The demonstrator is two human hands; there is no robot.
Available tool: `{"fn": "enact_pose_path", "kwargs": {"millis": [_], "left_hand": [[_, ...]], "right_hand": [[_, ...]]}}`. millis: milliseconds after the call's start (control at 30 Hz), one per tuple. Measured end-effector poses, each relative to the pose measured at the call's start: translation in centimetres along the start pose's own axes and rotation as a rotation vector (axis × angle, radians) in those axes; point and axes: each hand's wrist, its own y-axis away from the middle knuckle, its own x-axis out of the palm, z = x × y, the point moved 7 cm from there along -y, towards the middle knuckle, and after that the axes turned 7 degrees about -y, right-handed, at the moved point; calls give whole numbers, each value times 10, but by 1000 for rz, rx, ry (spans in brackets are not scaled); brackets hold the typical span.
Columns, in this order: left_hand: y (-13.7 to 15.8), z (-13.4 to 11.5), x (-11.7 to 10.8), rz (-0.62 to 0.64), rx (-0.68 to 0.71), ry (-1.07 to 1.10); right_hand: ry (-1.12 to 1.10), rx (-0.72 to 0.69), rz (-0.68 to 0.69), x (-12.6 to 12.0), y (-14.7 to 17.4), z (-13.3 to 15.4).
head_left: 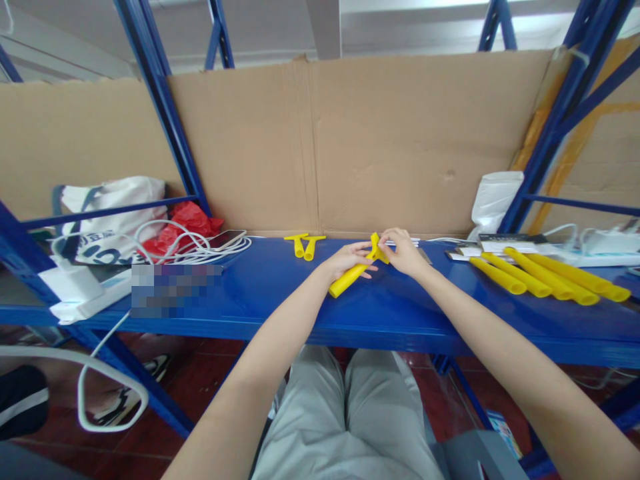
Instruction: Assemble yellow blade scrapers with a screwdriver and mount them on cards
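Blue shelf point(270, 293) before cardboard point(240, 147), left hand point(345, 260) and right hand point(403, 252), grip closed on 1 yellow piece point(347, 281)

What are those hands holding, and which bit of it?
A yellow tube with a forked end: the left hand grips the tube; the right hand has fingers at the fork.

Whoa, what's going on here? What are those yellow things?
A person is sitting at a blue table, holding a yellow piece in both hands. The left hand grips its tube-like handle, and the right hand has its fingers at the other end. Two small yellow T-shaped pieces lie near the cardboard, and several yellow tubes lie off to the right.
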Motion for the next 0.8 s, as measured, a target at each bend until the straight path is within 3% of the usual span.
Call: {"fn": "enact_pose_path", "kwargs": {"millis": [500, 800], "left_hand": [[0, -1, 1, 43, 32, -22], [0, -7, 3, 118, 96, -23]], "right_hand": [[7, 45, 19, -1, 1, -2], [-76, 220, 13, 2, 4, -26]]}}
